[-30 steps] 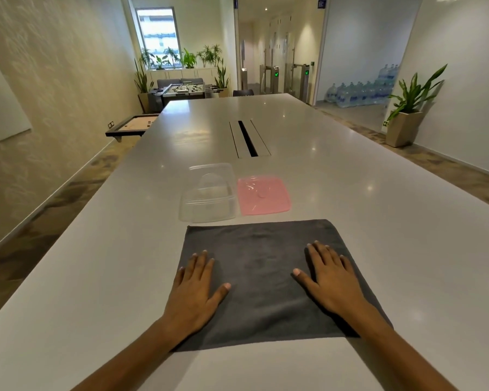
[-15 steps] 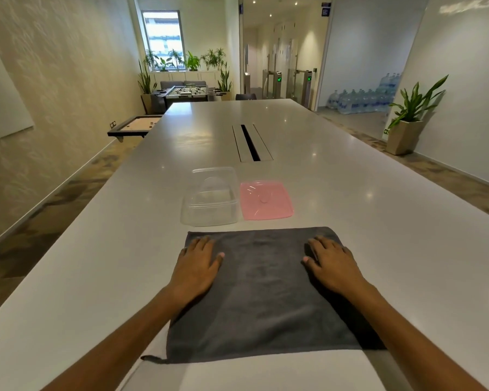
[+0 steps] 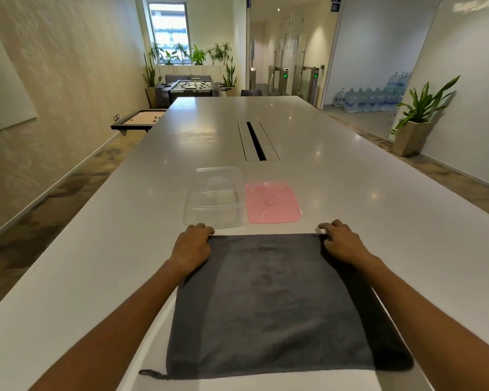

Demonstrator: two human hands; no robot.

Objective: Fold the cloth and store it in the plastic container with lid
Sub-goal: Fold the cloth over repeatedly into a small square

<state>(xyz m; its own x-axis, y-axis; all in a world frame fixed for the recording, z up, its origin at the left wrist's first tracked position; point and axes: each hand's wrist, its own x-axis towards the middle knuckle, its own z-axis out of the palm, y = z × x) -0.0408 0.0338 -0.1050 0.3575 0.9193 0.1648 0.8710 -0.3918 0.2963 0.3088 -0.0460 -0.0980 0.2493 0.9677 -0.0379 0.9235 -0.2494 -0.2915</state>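
The grey microfibre cloth (image 3: 268, 300) lay flat on the white table (image 3: 378, 221), just before the clear container (image 3: 213, 203) and pink lid (image 3: 271, 203). The left hand (image 3: 194, 245) and right hand (image 3: 340, 244) each pinched a far corner — best lifted together, brought evenly toward the near edge.

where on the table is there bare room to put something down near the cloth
Bare table lies right of the pink lid and left of the clear container. Crowded just beyond the cloth, where both sit close to its far edge.
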